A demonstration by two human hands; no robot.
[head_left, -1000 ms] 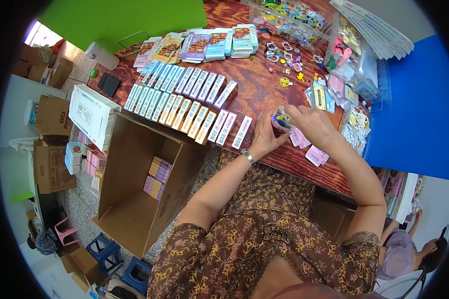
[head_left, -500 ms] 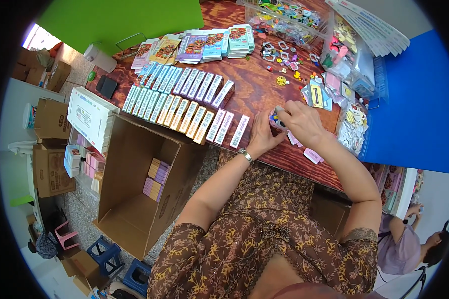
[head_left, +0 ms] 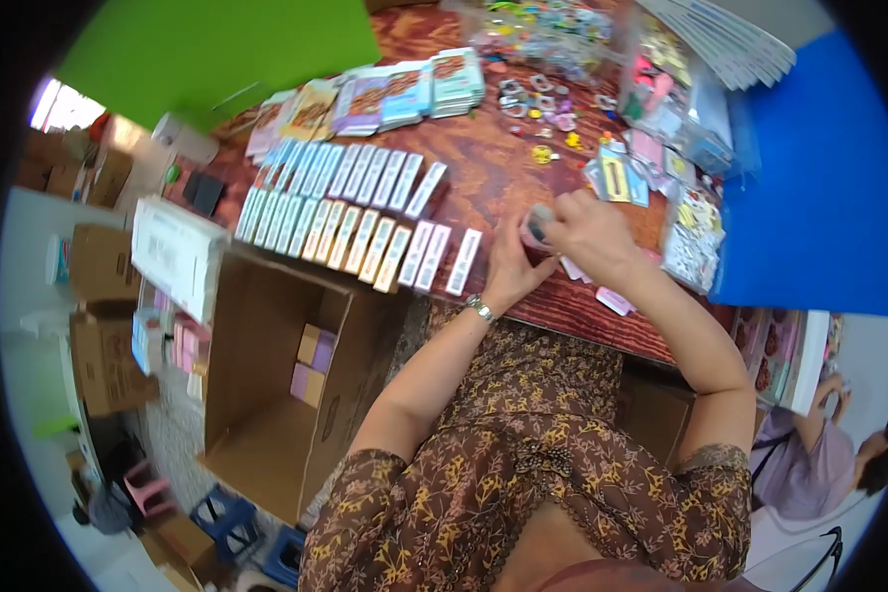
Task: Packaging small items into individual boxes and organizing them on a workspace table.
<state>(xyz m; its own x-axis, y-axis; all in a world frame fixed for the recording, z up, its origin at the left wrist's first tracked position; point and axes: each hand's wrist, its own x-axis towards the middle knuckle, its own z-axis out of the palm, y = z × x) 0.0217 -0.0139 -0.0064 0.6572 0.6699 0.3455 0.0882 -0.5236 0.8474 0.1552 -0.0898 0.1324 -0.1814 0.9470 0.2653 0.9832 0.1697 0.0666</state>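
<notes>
Two hands at work, one view only (head camera):

- Left hand [head_left: 511, 268], wristwatch [head_left: 481, 310] on the wrist, resting on the wooden table [head_left: 483, 178], fingers curled up against a small pink packet [head_left: 537, 226]; grip partly closed, touching the packet from below.
- Right hand [head_left: 587, 229], closed over the same packet from above; most of the packet hidden under the fingers, so exact pinch not clear.
- Small pink packet: between both hands, near the table's front edge. Judged light, thin and slightly flexible, probably smooth-wrapped and a little slippery; best taken by the edges with fingertips, no squeezing needed.
- Loose pink packets [head_left: 614, 300]: on the table just beside the right wrist, flat, pale pink.
- Two rows of narrow cards [head_left: 350, 212]: laid side by side, slanting across the table left of the hands; back row pale blue, front row yellow to white. Print too small to tell.
- Stacks of flat packs [head_left: 395, 94]: at the table's far side, teal, purple and tan covers.
- Small trinkets [head_left: 543, 94]: scattered beyond the hands, mixed colours, some in clear bags at right.
- Open cardboard box [head_left: 266, 375]: on the floor left of the person, a few purple and tan small boxes [head_left: 311, 363] inside.
- White carton [head_left: 178, 252]: just beside the box's far corner, long, printed side up.
- Green board [head_left: 217, 49]: far left; blue sheet [head_left: 819, 187]: right of the table.
</notes>
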